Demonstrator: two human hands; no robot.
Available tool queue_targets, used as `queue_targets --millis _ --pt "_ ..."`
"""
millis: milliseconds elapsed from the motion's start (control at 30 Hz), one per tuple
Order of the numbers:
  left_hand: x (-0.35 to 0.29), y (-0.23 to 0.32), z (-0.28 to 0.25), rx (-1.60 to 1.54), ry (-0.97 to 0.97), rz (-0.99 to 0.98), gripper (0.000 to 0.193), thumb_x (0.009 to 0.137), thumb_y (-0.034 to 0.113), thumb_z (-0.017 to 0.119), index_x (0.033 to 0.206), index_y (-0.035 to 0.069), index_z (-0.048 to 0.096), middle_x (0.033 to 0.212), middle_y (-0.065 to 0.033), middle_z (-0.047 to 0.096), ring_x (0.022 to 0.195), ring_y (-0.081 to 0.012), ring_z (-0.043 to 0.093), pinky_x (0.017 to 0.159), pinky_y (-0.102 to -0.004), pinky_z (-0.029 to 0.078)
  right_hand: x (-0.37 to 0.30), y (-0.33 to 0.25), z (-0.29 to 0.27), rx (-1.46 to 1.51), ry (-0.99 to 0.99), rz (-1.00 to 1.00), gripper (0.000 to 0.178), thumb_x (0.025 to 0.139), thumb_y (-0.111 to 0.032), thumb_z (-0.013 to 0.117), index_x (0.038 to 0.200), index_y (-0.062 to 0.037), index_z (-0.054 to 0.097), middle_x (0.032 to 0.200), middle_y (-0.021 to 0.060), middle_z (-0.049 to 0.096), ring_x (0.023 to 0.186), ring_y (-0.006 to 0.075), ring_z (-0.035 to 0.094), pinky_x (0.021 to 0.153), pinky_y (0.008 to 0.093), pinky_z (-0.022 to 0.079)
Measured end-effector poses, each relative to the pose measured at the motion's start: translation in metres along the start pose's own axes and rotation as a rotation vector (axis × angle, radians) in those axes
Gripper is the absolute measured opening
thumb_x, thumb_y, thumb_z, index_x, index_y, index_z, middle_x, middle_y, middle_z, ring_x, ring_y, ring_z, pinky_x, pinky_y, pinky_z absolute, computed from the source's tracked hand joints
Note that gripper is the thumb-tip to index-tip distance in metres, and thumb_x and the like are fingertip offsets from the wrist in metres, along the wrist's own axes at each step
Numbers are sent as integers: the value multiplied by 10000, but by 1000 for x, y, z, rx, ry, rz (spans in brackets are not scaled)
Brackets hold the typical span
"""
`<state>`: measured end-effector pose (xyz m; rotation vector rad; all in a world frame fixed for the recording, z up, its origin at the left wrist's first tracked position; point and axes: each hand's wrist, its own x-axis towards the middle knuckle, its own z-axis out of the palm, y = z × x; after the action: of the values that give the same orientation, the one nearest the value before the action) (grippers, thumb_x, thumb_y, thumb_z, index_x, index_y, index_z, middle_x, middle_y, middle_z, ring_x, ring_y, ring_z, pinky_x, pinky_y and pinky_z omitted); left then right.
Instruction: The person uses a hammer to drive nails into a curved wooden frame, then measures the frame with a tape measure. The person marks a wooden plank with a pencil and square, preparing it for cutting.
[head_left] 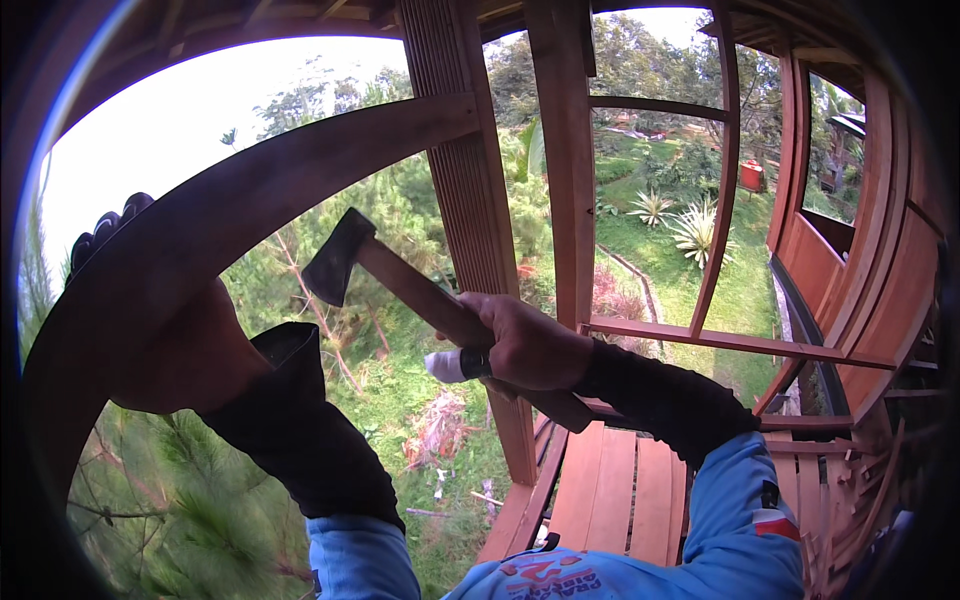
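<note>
The left hand (pixel 190 350) has its fingers curled over the far edge of 1 long timber rail (pixel 290 165), closed on it; the rail's far end meets a grooved post (pixel 470 220), and whether it is fastened there cannot be determined. The right hand (pixel 535 345) is wrapped round the handle of 1 hatchet (pixel 400 285), 1 digit carrying a white wrapping (pixel 442 366); the hatchet head is raised in the air, apart from the rail. Completed, as judged: the post stands, a window frame (pixel 655 105) is fitted to the right, and floorboards (pixel 615 490) lie below. Outstanding, as judged: work at the rail appears to be in progress, with no hatchet contact observed. The opening below the rail has no infill, and the window frame appears unglazed. Overall completion cannot be established.
</note>
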<state>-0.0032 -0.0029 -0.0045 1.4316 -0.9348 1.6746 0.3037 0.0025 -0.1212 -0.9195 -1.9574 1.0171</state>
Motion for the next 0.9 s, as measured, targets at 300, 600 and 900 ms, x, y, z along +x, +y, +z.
queue_targets --millis 300,600,900 --pt "7 -9 -6 -122 -296 -105 652 1004 417 428 1372 -111 534 1384 -310 557 1371 -438 486 1240 -592 207 -25 -33 -28 137 82 -82 381 936 -215 787 1190 -32 570 777 -9 581 541 62 572 447 251 430" --pt "9 -20 -1 -129 -320 -101 511 1036 301 417 1320 -109 530 1294 -270 564 1302 -384 497 1203 -567 262 -53 3 -9 175 -49 119 419 924 -215 802 1207 -45 545 766 -22 587 556 61 607 459 242 489" --pt "52 -33 -68 423 59 -35 421 1045 261 500 1363 -15 507 1371 -204 522 1310 -332 504 1145 -539 383 -89 72 -2 623 279 -182 282 920 -129 778 1063 -7 568 767 60 608 558 139 651 474 303 551"
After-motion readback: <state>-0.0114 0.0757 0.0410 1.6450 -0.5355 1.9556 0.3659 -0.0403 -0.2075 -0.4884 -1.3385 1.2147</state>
